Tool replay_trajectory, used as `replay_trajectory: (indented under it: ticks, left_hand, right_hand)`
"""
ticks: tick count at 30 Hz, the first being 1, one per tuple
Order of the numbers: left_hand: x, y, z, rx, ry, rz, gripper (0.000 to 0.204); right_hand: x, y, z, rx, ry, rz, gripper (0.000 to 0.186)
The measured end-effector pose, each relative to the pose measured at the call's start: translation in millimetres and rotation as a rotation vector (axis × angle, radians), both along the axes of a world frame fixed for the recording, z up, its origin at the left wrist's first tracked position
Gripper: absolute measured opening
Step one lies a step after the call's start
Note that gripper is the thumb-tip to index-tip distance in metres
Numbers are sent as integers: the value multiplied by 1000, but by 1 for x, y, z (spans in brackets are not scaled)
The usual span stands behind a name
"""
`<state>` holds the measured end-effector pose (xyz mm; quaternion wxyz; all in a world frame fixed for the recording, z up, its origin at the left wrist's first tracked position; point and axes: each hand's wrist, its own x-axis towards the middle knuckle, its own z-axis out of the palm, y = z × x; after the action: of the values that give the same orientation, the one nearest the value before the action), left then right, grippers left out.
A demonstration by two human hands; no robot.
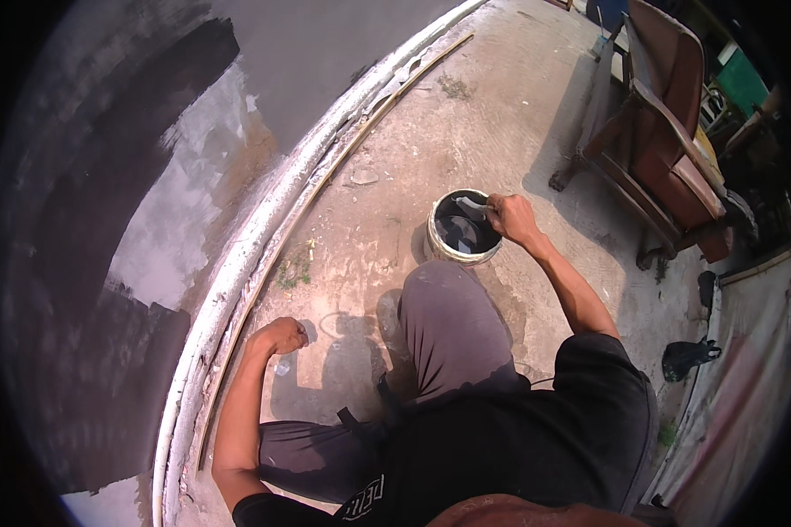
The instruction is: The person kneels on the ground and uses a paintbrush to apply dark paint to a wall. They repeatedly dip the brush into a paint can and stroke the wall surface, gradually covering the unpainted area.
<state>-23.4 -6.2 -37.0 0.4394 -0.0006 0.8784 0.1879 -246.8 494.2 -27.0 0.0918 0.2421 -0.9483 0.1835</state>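
Paint bucket [462,228], a small white pail holding dark grey paint, stands on the concrete floor [501,114] just ahead of the person's raised knee. Over its right rim the right hand [511,217] has its fingers curled tight around a brush handle [473,205], whose pale shaft slants down into the paint; the bristles cannot be made out. The left hand [280,335] is balled into a fist, knuckles pressed on the floor as a prop, holding nothing. Beside it a thin wooden strip [325,176] runs along the foot of the wall [185,149]. Judging by that wall, the work looks part done: dark grey patches cover some areas, while lighter, bare plaster remains between them. A brown armchair [668,140] stands well apart.
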Motion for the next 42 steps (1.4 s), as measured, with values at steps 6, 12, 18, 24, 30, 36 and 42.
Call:
replay_trajectory:
  ticks: [6, 12, 18, 24, 30, 36, 42]
  left_hand:
    - [-2, 1, 3, -4, 65, -42, 33]
    - [3, -6, -6, -112, 159, -173, 33]
    - [-1, 6, 2, -132, -83, 40, 21]
    - [0, 17, 25, -186, -107, 51, 42]
    - [2, 15, 25, -165, -76, 62, 35]
    - [8, 0, 25, -131, 103, 116, 16]
    - [11, -9, 23, -172, 46, 97, 29]
  right_hand:
    - [0, -11, 4, -270, -493, -107, 15]
    - [-12, -10, -7, -323, -467, -26, 20]
    - [-2, -7, 8, 93, -19, 140, 18]
    - [2, 5, 6, 220, 170, 171, 16]
    - [-8, 9, -7, -62, -156, 37, 20]
    - [-28, 15, -27, -349, -631, -34, 21]
    - [-54, 33, -34, -234, -803, -29, 22]
